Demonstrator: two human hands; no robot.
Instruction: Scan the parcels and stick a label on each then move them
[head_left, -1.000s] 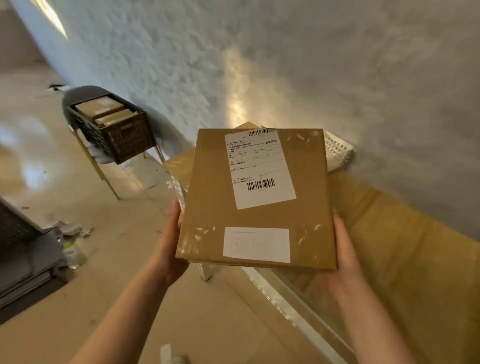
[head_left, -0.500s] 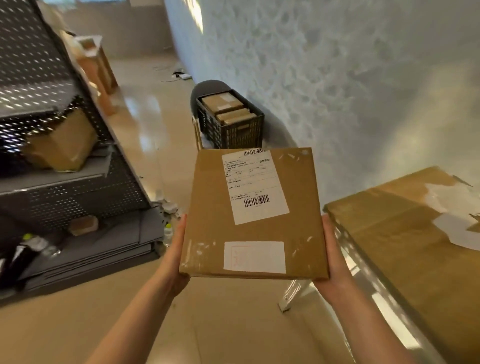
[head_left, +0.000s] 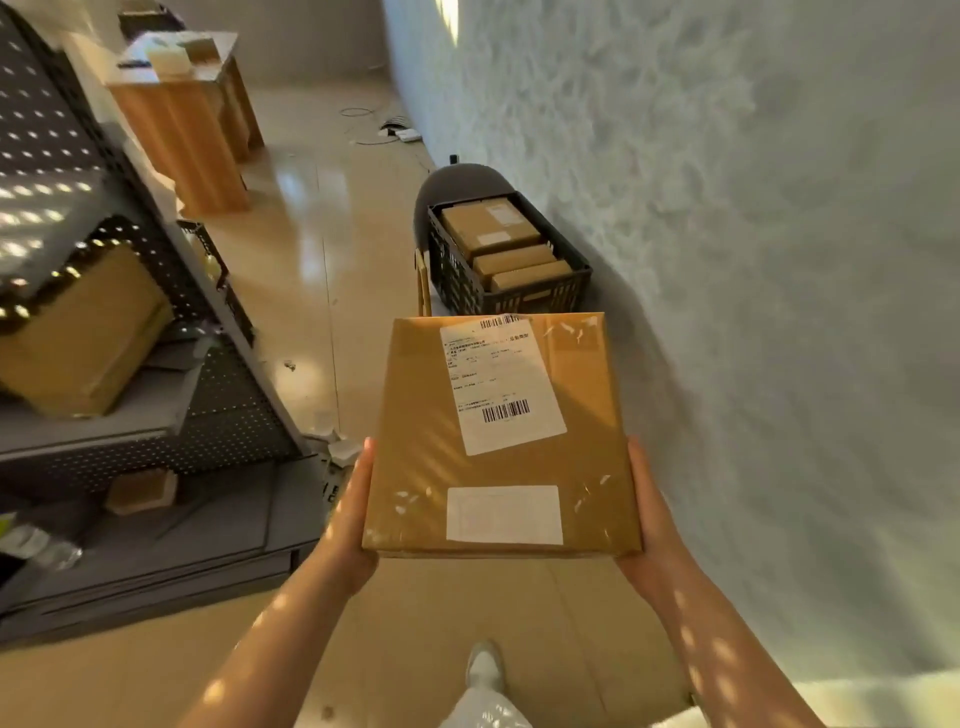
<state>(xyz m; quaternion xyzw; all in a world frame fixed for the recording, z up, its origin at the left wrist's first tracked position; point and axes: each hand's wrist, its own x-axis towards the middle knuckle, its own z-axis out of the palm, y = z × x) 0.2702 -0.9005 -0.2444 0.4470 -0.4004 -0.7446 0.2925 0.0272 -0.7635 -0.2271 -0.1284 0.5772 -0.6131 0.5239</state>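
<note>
A: What occupies the centre of the view?

B: A flat brown cardboard parcel (head_left: 501, 436), held level in the air above the floor (head_left: 291, 218), broad face upward. On that face sits a white shipping label (head_left: 501, 384) with printed text and two barcodes, slightly skewed; nearer the person lies a smaller blank white label (head_left: 504, 514). Patches of clear tape glint near the corners.

A: How is it supported?

B: By both hands. The left hand (head_left: 350, 525) presses flat along the parcel's left edge, fingers straight and pointing forward. The right hand (head_left: 649, 514) lies likewise along the right edge, thumb on the side. Whether any fingers curl beneath the parcel cannot be told, since the parcel hides them.

A: What lies beyond it?

B: Straight ahead, against the textured pale wall (head_left: 727, 260), a black slatted crate (head_left: 511, 291) rests on a dark round-backed chair (head_left: 457, 182). The crate contains three brown boxes (head_left: 511, 247) packed side by side, at least one bearing white labels.

A: And to the left?

B: A grey perforated metal shelf unit (head_left: 156, 364) carries a large cardboard box (head_left: 78, 332) on an upper tier and a small brown box (head_left: 140, 491) lower down. Farther off stands a wooden table (head_left: 182, 119) with items on top, too blurred to name. Cables lie on the floor near the wall. Below the parcel, the person's pale trouser leg and shoe (head_left: 485, 670) show.
</note>
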